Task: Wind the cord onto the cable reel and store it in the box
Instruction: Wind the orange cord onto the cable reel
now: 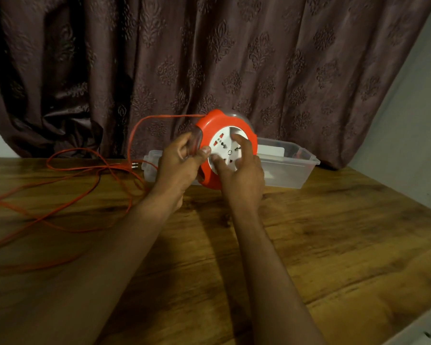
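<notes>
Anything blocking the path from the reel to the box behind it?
Nothing solid. The reel, held by left hand and right hand, sits just in front of the open clear box. Most of the cord lies unwound on the table.

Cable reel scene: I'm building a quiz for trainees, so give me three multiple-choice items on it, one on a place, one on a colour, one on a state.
1. Where is the clear box?
A. behind the reel
B. on the floor
C. in the person's lap

2. What colour is the cord?
A. blue
B. orange
C. white

3. How is the cable reel right now?
A. lying in the box
B. flat on the table
C. held up in both hands

Answers:
A, it sits by the curtain.
B, orange loops cross the table.
C, left hand grips the rim, right hand on the face.
</notes>
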